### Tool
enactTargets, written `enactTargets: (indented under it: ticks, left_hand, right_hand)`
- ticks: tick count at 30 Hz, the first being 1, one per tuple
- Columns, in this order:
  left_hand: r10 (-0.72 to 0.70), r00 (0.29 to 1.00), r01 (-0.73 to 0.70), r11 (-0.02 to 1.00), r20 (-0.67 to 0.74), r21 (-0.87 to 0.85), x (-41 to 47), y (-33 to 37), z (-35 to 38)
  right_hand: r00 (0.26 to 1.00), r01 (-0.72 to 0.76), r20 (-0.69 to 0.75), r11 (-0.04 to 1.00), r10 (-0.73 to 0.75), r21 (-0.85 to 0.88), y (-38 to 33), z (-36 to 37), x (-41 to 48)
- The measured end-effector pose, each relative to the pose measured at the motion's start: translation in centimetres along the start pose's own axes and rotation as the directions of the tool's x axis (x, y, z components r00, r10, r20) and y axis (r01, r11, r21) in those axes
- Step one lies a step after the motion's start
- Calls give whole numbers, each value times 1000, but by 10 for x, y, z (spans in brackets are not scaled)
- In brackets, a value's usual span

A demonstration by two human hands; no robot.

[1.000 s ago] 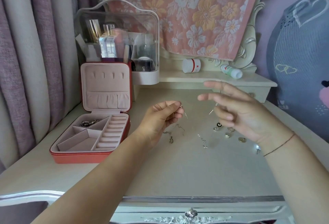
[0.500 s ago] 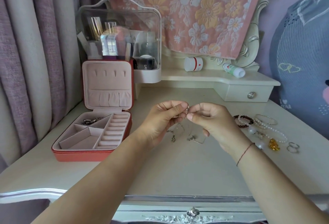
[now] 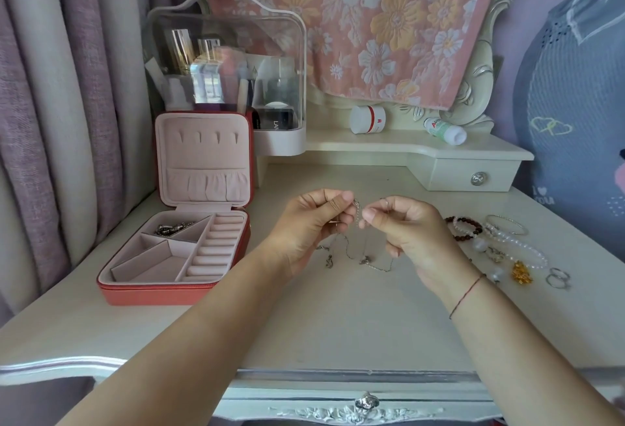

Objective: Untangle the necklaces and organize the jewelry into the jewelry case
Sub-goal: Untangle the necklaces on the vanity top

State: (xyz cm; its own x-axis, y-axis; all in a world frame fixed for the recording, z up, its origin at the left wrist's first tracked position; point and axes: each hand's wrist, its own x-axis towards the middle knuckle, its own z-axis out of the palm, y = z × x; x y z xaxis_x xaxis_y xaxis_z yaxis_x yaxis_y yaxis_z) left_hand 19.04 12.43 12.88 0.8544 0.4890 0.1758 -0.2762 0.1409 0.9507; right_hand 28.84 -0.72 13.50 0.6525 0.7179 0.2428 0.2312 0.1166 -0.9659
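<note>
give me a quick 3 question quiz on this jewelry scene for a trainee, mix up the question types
1. True or false: the jewelry case lies shut on the table.
2. The left hand and the right hand both pinch which thing?
A. a thin necklace chain
B. a bead bracelet
C. a ring
3. Fill in: the loose bracelets and rings lie to the ____ of the right hand.

Key
1. False, it stands open.
2. A
3. right
</note>
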Motion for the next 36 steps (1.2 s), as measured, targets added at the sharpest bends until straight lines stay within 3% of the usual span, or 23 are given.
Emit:
enactTargets:
  ticks: [10,19,36]
  left_hand:
    - [-49,998,53,992,-31,114,-3,1,3]
    - [-66,996,77,978,-62,195,-7,4,7]
    - [-47,998,58,973,-52,225,-6,3,5]
  right_hand:
    - [995,-69,95,934,38,350,1,-3,4]
    - [993,-91,102,957,65,274,5,-3,5]
    - [997,7,75,994,-15,109,7,-2,3]
